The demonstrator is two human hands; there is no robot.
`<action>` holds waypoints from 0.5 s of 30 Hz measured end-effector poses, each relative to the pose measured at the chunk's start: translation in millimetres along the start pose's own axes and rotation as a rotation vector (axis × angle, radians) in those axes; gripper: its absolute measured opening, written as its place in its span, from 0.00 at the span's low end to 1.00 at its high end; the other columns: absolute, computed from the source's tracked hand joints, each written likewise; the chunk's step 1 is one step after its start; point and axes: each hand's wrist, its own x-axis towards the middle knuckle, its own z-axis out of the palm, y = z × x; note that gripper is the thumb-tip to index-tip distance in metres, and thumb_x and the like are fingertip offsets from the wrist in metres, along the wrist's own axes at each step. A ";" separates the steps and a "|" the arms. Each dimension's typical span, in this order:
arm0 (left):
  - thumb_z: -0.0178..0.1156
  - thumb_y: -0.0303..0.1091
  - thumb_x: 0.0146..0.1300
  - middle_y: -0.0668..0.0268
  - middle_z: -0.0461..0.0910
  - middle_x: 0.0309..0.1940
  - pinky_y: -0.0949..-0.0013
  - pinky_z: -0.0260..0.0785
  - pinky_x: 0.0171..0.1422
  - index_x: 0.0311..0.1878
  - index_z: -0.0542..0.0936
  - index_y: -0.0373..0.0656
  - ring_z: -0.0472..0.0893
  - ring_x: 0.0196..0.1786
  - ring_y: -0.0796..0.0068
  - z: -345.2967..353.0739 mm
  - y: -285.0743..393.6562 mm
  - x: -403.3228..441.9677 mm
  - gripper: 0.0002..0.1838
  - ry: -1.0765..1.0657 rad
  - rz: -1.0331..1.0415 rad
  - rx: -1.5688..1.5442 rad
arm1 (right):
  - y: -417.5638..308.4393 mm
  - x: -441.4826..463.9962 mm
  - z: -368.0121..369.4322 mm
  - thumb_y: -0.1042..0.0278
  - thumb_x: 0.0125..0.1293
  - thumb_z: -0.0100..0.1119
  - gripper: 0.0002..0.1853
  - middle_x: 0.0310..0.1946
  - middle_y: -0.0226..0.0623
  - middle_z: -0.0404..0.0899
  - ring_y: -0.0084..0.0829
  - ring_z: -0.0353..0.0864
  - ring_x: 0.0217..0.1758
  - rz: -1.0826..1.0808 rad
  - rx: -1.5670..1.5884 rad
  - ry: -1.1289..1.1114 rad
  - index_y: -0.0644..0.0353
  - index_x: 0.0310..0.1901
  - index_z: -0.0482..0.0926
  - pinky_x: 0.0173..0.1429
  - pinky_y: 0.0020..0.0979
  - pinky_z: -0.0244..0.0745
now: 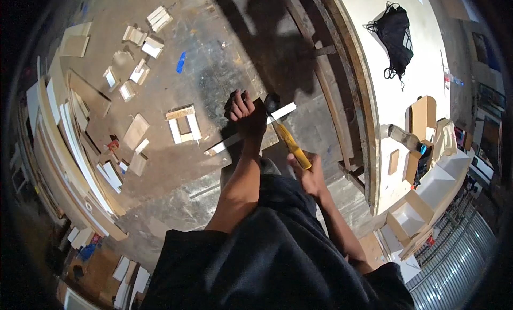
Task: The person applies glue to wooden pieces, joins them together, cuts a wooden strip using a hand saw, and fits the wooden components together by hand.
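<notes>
Nearest the body, the person's right hand (309, 174) has its grip closed round the yellow-handled tool (291, 144). Just beyond, the left hand (243, 108) curls above a white strip (284, 113); whether its grip holds anything is unclear. Farther left, a square frame (175, 131) lies on the floor (160, 85).

Black shirt (272, 256) cut by bottom edge; far end of yellow-handled tool (291, 144) unclear.

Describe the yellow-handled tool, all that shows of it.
The yellow-handled tool has a long yellow handle and a narrower, darker neck. The right hand grips its butt end; it slants away toward the left hand, far end by the white strip. Whether the dark shape there is its head, I cannot tell.
</notes>
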 end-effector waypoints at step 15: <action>0.55 0.42 0.69 0.58 0.65 0.76 0.51 0.58 0.73 0.70 0.71 0.45 0.66 0.75 0.55 -3.5 5.6 4.5 0.27 0.048 0.044 0.099 | -3.1 4.9 13.0 0.51 0.73 0.63 0.22 0.22 0.50 0.74 0.32 0.73 0.27 -0.133 -0.085 0.066 0.69 0.38 0.82 0.36 0.42 0.71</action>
